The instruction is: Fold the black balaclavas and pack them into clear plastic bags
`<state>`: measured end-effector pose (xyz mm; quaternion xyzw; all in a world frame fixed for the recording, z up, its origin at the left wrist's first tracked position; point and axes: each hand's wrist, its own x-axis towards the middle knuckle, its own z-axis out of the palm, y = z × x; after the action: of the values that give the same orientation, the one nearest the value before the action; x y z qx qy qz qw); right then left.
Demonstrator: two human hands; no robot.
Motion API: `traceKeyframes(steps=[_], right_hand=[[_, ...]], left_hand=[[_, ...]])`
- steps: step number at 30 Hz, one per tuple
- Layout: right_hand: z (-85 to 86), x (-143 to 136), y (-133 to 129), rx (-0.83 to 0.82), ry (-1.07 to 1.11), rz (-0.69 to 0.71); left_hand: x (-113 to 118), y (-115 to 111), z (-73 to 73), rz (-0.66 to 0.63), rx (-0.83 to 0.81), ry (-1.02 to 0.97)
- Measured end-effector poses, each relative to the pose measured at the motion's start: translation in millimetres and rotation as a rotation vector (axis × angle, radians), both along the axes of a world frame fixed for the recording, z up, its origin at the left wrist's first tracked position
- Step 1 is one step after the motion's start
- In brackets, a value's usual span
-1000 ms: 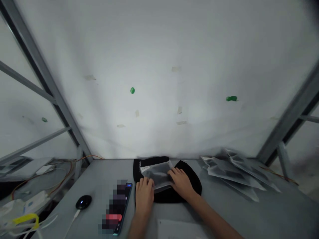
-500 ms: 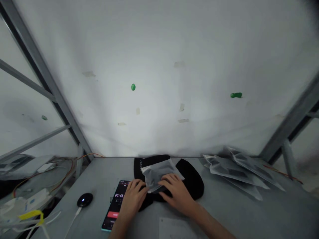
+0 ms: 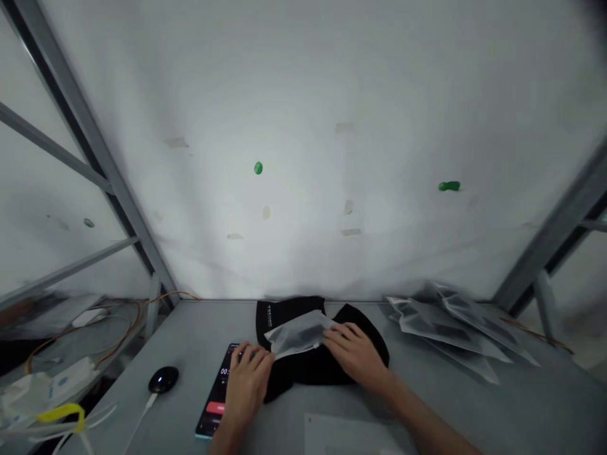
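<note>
A frosted, see-through plastic zip bag (image 3: 296, 335) lies tilted over black fabric pieces (image 3: 313, 370), one bearing small white lettering. My right hand (image 3: 355, 354) has its fingers closed on the bag's right end. At the bag's lower left corner, my left hand (image 3: 249, 382) pinches the edge between thumb and fingers; the exact contact is partly hidden. Beneath and left of that hand, a phone (image 3: 213, 404) with a lit timer screen is partly covered.
Several frosted bags (image 3: 450, 335) are piled at the table's right. A round black device (image 3: 164, 379) with a white cable sits on the left. A pale sheet (image 3: 351, 436) lies at the front edge. Cables and white adapters (image 3: 71, 382) crowd the far left, beside the metal frame (image 3: 128, 208).
My right hand has shifted right, from on top of the bag to its right end. My left hand has moved slightly left. The bag's near edge has lifted and looks narrower.
</note>
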<state>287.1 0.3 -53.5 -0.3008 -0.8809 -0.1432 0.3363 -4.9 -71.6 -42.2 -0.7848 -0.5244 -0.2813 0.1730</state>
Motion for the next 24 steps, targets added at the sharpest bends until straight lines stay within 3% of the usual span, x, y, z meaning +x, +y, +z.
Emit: traceKeyframes(steps=[4, 8, 13, 17, 24], right_hand=[[12.5, 31.7, 0.7, -0.031, 0.100, -0.133], [10.4, 8.9, -4.4, -0.121, 0.004, -0.072], [-5.2, -19.9, 6.9, -0.106, 0.103, -0.036], [-9.2, -21.2, 6.8, -0.082, 0.164, 0.040], [-0.8, -11.3, -12.4, -0.003, 0.162, 0.008]], left_hand=[[5.7, 0.0, 9.5, 0.015, 0.026, -0.083], [12.0, 1.8, 17.6, -0.023, -0.035, -0.065], [17.1, -1.8, 17.7, 0.030, -0.089, -0.041], [43.6, -0.2, 14.5, -0.053, -0.084, 0.004], [83.3, 16.3, 12.9, -0.108, -0.046, 0.076]])
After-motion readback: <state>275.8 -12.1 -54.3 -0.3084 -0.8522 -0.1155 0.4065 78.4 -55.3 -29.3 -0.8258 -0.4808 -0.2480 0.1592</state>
